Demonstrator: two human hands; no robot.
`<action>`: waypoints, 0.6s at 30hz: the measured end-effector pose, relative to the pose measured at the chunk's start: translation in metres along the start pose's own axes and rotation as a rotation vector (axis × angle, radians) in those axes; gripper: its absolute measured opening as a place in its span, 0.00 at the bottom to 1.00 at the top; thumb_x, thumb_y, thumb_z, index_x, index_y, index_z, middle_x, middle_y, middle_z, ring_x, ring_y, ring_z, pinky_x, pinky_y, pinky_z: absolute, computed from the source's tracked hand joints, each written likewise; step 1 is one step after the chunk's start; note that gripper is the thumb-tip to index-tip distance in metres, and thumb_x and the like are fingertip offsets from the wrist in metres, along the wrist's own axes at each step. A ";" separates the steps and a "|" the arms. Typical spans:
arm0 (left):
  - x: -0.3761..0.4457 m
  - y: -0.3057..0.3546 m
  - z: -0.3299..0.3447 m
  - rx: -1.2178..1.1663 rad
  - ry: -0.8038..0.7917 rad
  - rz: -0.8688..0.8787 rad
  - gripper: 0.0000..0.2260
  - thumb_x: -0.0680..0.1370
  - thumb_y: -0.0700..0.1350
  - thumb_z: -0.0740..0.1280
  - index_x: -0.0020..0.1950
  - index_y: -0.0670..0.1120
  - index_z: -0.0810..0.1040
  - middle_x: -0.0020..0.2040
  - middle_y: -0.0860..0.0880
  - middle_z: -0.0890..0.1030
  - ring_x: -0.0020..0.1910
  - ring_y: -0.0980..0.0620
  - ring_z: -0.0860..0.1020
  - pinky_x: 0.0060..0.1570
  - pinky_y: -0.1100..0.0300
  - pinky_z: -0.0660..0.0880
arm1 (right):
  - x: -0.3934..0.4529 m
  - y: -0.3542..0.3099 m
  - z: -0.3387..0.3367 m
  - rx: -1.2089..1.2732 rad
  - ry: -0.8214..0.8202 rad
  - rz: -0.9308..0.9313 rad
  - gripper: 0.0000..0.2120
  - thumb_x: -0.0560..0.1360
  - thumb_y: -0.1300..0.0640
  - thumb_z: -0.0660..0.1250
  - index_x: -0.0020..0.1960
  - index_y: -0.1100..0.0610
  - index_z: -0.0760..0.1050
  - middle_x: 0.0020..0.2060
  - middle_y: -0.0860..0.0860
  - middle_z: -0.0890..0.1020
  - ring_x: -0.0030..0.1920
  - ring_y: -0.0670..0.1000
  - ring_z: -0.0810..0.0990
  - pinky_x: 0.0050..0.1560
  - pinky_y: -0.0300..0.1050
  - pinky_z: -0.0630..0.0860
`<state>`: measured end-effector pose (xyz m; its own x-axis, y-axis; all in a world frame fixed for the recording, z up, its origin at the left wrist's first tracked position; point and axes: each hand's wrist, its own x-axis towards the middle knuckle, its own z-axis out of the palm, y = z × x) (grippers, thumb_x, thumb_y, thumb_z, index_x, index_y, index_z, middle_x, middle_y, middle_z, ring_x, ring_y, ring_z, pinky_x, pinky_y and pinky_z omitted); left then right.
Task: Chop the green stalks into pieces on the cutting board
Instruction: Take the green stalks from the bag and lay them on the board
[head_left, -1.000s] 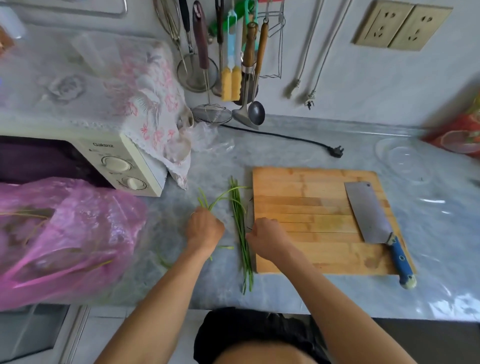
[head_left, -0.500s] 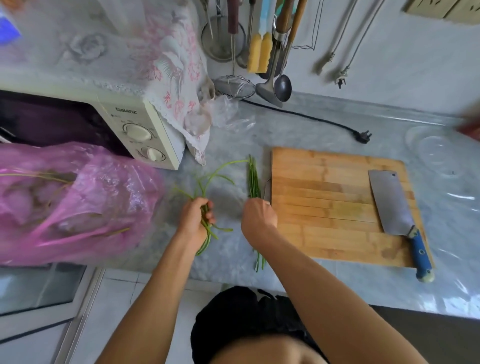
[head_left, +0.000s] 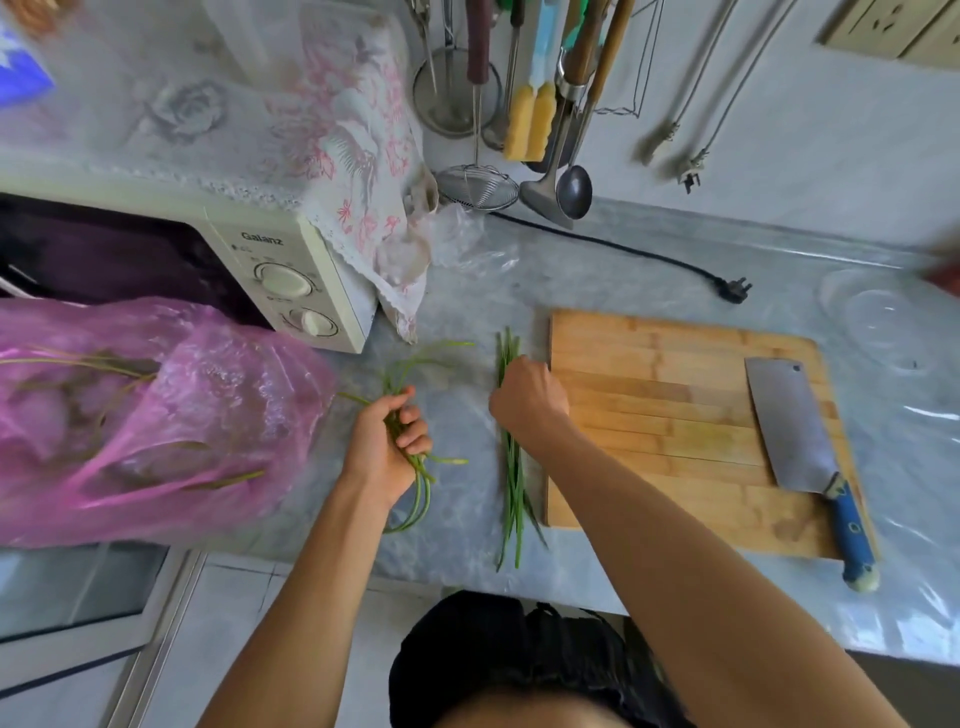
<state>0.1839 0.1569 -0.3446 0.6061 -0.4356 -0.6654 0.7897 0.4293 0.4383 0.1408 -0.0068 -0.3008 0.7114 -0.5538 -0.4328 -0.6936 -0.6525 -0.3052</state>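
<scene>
Beside board edge (head_left: 549, 415): hands (head_left: 527, 400) apparently gripping stalks (head_left: 511, 483).

Both hands, left hand (head_left: 387, 447) and right hand (head_left: 530, 400), are fisted, forearms extended.

L hand (head_left: 387, 441) grips a curved bunch of green stalks (head_left: 415, 467) over the marble counter (head_left: 467, 551). R hand (head_left: 527, 397) curls round a straight bunch (head_left: 511, 483) lying on the counter just beside the cutting board (head_left: 665, 415), along its left edge. Cleaver (head_left: 795, 431) w/ blue handle lies on the board's right side. Pink plastic bag (head_left: 156, 415) w/ more stalks sits far left, in front of a microwave (head_left: 291, 270). Utensils (head_left: 540, 104) hang on the wall behind.
</scene>
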 end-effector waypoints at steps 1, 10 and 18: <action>0.002 0.001 0.003 0.018 -0.009 -0.005 0.08 0.81 0.40 0.56 0.45 0.46 0.72 0.27 0.53 0.66 0.19 0.58 0.60 0.18 0.65 0.57 | 0.007 0.001 0.000 0.023 0.004 0.015 0.13 0.76 0.62 0.64 0.60 0.64 0.73 0.56 0.59 0.79 0.56 0.60 0.79 0.43 0.46 0.72; 0.016 0.010 0.030 0.207 0.023 -0.050 0.08 0.82 0.41 0.58 0.44 0.46 0.71 0.26 0.52 0.65 0.19 0.56 0.60 0.20 0.64 0.58 | 0.048 -0.011 -0.003 -0.065 -0.033 0.042 0.20 0.80 0.57 0.63 0.68 0.64 0.69 0.64 0.62 0.72 0.61 0.59 0.77 0.54 0.49 0.76; 0.024 0.012 0.028 0.206 0.100 -0.070 0.07 0.82 0.41 0.58 0.45 0.45 0.72 0.26 0.52 0.65 0.20 0.56 0.61 0.21 0.63 0.58 | 0.062 -0.008 -0.003 0.106 -0.118 0.094 0.05 0.73 0.64 0.64 0.49 0.62 0.76 0.52 0.61 0.81 0.55 0.62 0.80 0.44 0.47 0.76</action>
<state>0.2109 0.1295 -0.3384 0.5452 -0.3735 -0.7505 0.8382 0.2264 0.4962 0.1911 -0.0375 -0.3223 0.6288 -0.5414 -0.5581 -0.7691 -0.5387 -0.3440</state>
